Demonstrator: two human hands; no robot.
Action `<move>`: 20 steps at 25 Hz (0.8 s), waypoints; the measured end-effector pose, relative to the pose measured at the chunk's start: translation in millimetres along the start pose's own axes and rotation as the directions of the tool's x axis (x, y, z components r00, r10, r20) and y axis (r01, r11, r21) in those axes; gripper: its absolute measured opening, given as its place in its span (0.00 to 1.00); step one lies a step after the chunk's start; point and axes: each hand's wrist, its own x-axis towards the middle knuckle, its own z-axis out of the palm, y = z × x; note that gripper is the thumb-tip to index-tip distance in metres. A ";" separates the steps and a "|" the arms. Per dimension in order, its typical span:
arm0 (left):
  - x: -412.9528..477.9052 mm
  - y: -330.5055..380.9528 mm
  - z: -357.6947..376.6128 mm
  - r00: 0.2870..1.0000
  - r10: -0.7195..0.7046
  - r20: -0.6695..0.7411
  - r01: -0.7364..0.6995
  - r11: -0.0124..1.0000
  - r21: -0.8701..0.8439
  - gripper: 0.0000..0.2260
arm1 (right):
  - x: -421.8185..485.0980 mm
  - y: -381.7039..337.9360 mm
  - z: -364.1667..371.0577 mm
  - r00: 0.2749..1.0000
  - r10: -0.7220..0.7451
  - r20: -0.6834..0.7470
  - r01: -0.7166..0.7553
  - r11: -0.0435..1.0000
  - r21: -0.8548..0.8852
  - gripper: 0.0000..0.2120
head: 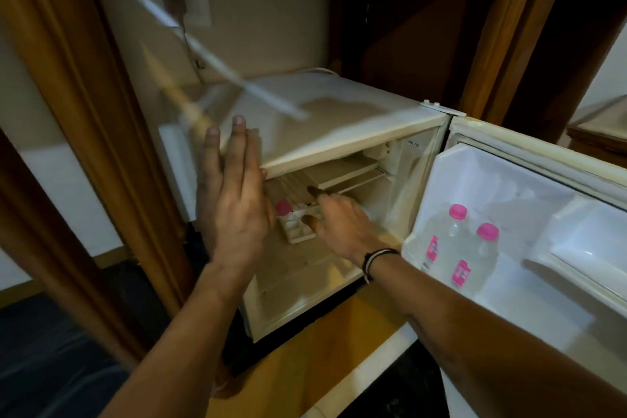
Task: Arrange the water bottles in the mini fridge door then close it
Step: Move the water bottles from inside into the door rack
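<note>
While fridge door (509,159) open w/ two bottles (454,241) in shelf: R hand (339,224) inside fridge, grip unclear; L hand (234,200) flat, empty.

Bare forearms, black-and-white bands (375,261) around the right wrist.

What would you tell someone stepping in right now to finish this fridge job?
Left hand: open and flat, holding nothing, raised by the front left corner of the fridge.
Right hand: reaching into the fridge over a white tray, fingers spread, holding nothing.
Done: two pink-capped bottles stand upright in the open door.
Left: one more pink cap shows inside, behind the left hand; probably another bottle to move to the door. Then shut the door.
</note>
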 end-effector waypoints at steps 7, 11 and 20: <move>-5.5 -8.9 7.1 0.980 0.197 -0.023 -0.185 0.949 0.255 0.33 | 47.6 -44.4 56.0 0.996 -0.033 -0.080 0.029 0.998 -0.047 0.28; -7.0 -11.2 12.0 0.978 0.208 -0.014 -0.194 0.931 0.309 0.36 | 41.6 -28.9 50.3 0.986 0.061 -0.153 -0.053 0.997 0.060 0.25; -1.3 -3.3 3.0 0.990 0.140 -0.021 -0.132 0.967 0.218 0.33 | -51.1 52.5 -55.4 0.950 0.167 -0.263 -0.076 0.943 0.325 0.11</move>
